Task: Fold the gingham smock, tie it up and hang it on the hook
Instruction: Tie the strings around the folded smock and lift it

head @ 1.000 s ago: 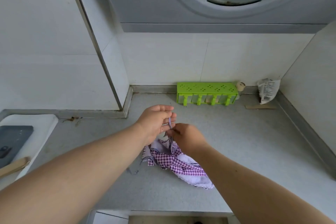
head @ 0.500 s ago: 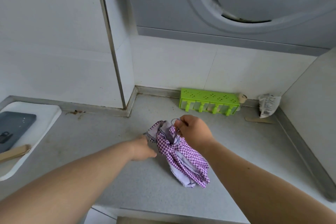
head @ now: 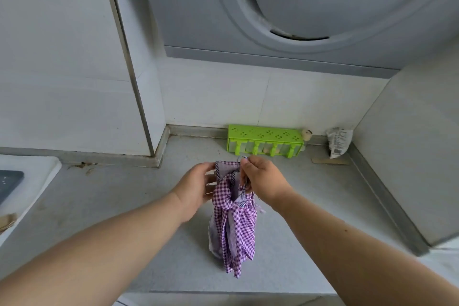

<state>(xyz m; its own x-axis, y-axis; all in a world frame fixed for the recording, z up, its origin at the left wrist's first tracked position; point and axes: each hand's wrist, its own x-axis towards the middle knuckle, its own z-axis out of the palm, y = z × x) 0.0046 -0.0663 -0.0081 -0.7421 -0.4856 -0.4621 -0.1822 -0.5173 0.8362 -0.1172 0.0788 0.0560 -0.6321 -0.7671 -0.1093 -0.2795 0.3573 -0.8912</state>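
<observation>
The purple-and-white gingham smock (head: 234, 226) hangs as a tied bundle above the grey counter (head: 310, 218). My right hand (head: 263, 181) pinches a thin loop at the bundle's top and holds it up. My left hand (head: 195, 187) is at the bundle's upper left, fingers touching the folded top edge. The lower ends of the cloth dangle free. No hook shows in this view.
A green perforated rack (head: 264, 139) stands against the back wall, a crumpled packet (head: 339, 141) to its right in the corner. A white board with a dark object (head: 27, 181) lies at the left. A grey range hood (head: 310, 7) hangs overhead.
The smock went from lying on the counter to hanging lifted from my right hand. My left hand let go of the loop, dropped to the counter, then came back up to the bundle's top.
</observation>
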